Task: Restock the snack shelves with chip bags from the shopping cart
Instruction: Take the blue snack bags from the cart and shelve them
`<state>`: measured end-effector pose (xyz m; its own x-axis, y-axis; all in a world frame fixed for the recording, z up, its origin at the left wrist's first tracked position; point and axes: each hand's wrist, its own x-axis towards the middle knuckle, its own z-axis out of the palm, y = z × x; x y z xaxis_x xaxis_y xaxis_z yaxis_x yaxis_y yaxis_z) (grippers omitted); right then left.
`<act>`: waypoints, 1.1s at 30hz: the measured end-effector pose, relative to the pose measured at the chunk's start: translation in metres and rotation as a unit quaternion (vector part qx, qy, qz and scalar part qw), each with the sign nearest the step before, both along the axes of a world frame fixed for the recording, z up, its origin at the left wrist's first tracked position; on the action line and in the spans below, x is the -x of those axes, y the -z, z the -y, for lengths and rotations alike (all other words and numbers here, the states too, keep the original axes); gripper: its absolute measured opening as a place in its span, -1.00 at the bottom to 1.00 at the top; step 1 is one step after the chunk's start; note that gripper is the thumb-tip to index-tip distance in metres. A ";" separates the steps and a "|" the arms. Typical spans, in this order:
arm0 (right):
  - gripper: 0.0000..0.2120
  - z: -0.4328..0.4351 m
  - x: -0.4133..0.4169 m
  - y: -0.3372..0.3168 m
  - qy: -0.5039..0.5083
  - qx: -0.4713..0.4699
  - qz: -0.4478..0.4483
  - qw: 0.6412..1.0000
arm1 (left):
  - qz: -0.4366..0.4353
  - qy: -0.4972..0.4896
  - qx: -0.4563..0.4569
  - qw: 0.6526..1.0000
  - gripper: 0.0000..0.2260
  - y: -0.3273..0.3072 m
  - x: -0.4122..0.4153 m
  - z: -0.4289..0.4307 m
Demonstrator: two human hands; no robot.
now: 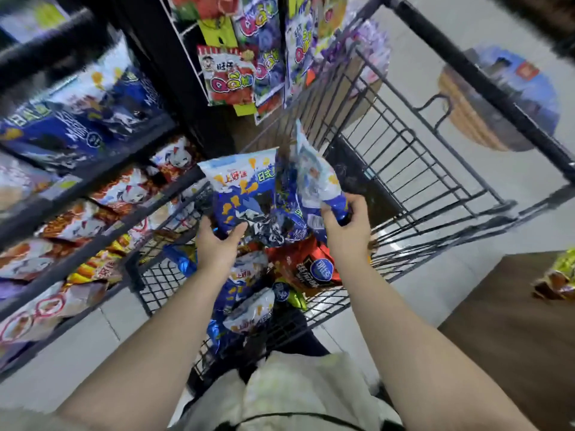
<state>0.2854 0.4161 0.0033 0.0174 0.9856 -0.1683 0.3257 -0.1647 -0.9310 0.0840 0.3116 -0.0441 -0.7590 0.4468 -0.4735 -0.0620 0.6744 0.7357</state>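
Note:
My left hand [216,242] grips the lower edge of a blue and white chip bag [241,188], held upright above the black wire shopping cart [413,169]. My right hand [345,225] grips the bottom of a second blue and white chip bag [314,175] just to its right; the two bags touch. Below them in the cart lie more blue bags [249,309] and a red-orange bag [308,269]. The snack shelves [93,178] stand at the left, with matching blue bags [77,119] on an upper level.
Red and orange snack bags [77,231] fill the lower shelves on the left. Candy packets [230,76] hang on a rack behind the cart. A brown wooden surface [510,334] holding a yellow bag sits at the right. Grey tiled floor surrounds the cart.

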 end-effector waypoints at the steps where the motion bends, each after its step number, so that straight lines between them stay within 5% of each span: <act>1: -0.79 0.002 0.007 -0.003 -0.050 -0.003 0.016 0.999 | 0.007 -0.015 -0.012 1.000 -0.31 -0.005 0.001 0.007; 7: -0.72 0.024 0.064 -0.011 -0.222 -0.036 0.038 0.974 | 0.111 -0.080 -0.070 0.988 -0.55 -0.024 0.006 0.047; 14: -0.69 0.066 0.103 0.016 -0.358 0.057 0.038 0.931 | 0.173 -0.159 -0.094 0.967 -0.54 -0.006 0.019 0.103; 22: -0.82 0.084 0.122 0.066 -0.450 0.133 0.005 0.883 | 0.284 -0.346 -0.130 0.885 -0.73 0.029 0.015 0.173; 30: -0.07 0.051 0.160 0.101 -0.541 0.236 0.137 0.796 | 0.310 -0.352 -0.112 0.876 -0.66 0.045 0.017 0.195; 33: -0.01 0.045 0.170 0.103 -0.567 0.272 0.155 0.762 | 0.313 -0.345 -0.125 0.876 -0.68 0.046 0.023 0.193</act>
